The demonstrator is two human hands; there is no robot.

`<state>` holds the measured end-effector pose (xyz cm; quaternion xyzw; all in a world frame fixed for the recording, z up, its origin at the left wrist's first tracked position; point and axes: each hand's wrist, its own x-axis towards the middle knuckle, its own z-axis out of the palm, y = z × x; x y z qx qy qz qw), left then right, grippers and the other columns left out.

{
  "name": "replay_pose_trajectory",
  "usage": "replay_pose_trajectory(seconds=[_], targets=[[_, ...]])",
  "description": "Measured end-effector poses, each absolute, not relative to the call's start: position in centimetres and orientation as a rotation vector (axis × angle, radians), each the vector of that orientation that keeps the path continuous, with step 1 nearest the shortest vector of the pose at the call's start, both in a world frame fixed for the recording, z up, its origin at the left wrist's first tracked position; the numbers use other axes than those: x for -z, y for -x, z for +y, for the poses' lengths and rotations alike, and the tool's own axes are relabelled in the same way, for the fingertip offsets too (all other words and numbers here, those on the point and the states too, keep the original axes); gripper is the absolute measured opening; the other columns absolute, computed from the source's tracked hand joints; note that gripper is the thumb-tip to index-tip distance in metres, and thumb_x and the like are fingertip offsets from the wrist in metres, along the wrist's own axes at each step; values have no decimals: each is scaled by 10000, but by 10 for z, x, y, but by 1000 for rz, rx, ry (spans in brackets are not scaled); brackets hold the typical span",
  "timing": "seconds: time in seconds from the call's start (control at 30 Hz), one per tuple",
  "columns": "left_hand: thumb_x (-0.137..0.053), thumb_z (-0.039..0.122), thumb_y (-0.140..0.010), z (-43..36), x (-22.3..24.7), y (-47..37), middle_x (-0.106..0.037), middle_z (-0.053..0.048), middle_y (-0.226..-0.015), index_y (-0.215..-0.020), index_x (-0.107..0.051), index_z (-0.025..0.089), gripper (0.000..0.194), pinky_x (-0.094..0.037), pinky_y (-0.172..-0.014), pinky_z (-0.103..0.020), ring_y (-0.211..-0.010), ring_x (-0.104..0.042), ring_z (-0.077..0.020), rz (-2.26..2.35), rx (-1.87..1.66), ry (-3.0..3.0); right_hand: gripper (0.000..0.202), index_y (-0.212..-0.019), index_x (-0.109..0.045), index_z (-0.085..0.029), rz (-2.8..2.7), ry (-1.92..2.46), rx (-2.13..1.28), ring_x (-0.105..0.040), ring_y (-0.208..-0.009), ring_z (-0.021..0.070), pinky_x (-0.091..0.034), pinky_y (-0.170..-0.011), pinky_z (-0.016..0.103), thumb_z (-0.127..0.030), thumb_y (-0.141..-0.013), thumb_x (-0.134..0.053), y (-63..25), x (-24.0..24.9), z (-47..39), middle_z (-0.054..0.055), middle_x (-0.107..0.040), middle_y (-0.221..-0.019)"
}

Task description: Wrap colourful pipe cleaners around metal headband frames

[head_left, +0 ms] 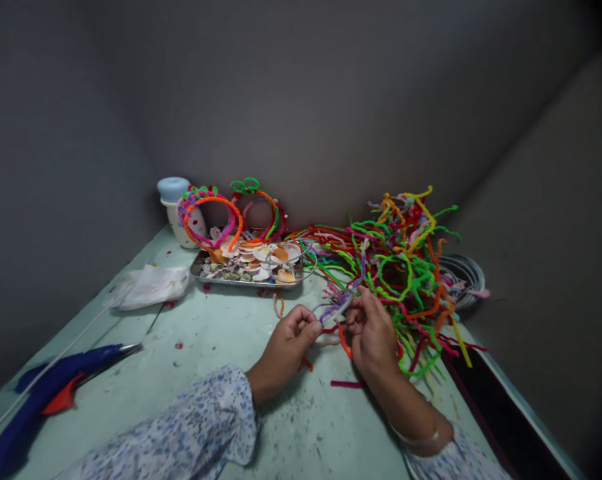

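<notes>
My left hand (293, 337) pinches one end of a purple pipe cleaner (333, 311) between thumb and fingers. A short way to the right, my right hand (373, 333) has its fingers curled around the same strand, near a pale grey length beside it. Purple fuzz continues upward past the right fingertips. Whether the grey length is wire or another pipe cleaner is hard to make out. Under and beside the right hand lie a bent orange pipe cleaner (345, 343) and a short dark pink piece (345, 384).
A tangled heap of coloured pipe cleaners (411, 267) covers the right, beside coiled wire (473, 280). Behind my hands sits a metal tray (248, 285) of shells. Decorated headbands (213, 200) lean near a lidded jar (173, 193). At left are a plastic bag (153, 285) and a blue glue gun (75, 367) with its cord.
</notes>
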<state>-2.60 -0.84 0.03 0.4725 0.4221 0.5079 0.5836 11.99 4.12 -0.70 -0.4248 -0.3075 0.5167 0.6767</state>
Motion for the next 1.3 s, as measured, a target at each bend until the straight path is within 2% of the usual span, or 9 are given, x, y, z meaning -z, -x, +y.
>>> replay_pose_trajectory(seconds=[0.2,0.4,0.53,0.67,0.77,0.87,0.97,1.1,1.3], targets=[[-633,451,-823,-9,1,26,-439,45,-667,-778,-508,179,302,-273,-561,-219,-596,-355,-101,985,-1190,-1152,311,-797,-600,-186,-614,929,-1282,-462,-430,70,-335,-380,189,-426,-704,-774,-121,5,44,-75,-537,-582],[-624,430,-837,-8,0,27,-436,44,-675,-781,-498,174,290,-281,-558,-217,-604,-351,-97,981,-1204,-1159,275,-783,-584,-195,-601,927,-1256,-483,-434,78,-341,-386,179,-379,-710,-775,-121,9,42,-80,-539,-538],[-622,432,-846,-6,2,27,-438,48,-664,-797,-486,178,293,-286,-554,-212,-593,-355,-91,953,-1247,-1057,268,-784,-589,-200,-614,949,-1307,-481,-438,82,-351,-381,169,-399,-725,-759,-115,12,35,-70,-555,-534],[-625,418,-854,-6,2,26,-446,48,-675,-807,-478,180,283,-317,-585,-214,-600,-389,-86,879,-1284,-989,319,-730,-602,-176,-711,988,-1410,-496,-444,77,-358,-373,172,-447,-697,-767,-108,13,27,-32,-605,-618],[-620,409,-862,-7,0,25,-488,33,-706,-811,-478,177,277,-344,-623,-224,-631,-437,-94,835,-1263,-1006,361,-694,-602,-167,-780,1052,-1454,-488,-422,83,-357,-380,179,-479,-666,-780,-106,15,26,-27,-586,-545],[-619,408,-863,-9,-1,25,-544,10,-740,-807,-487,174,275,-367,-676,-238,-688,-487,-113,796,-1239,-1067,373,-646,-591,-164,-868,1091,-1452,-451,-398,84,-339,-391,189,-495,-699,-755,-106,16,28,-35,-536,-460],[-610,410,-868,-12,-1,25,-552,4,-750,-815,-497,175,266,-355,-669,-239,-690,-474,-115,771,-1198,-1147,376,-626,-598,-162,-936,1077,-1431,-428,-397,82,-318,-395,205,-498,-729,-733,-107,16,29,-34,-534,-471],[-616,422,-855,-16,0,24,-475,25,-728,-799,-497,176,280,-312,-620,-238,-645,-390,-103,794,-1100,-1252,351,-664,-633,-165,-970,1060,-1428,-471,-460,101,-354,-450,222,-496,-732,-729,-108,16,30,-24,-578,-546],[-606,454,-850,-22,-1,21,-495,-10,-770,-782,-504,173,306,-337,-685,-276,-729,-421,-138,761,-1086,-1358,377,-775,-707,-158,-1029,1098,-1443,-521,-520,134,-404,-507,253,-514,-664,-761,-110,20,34,-5,-619,-607]])
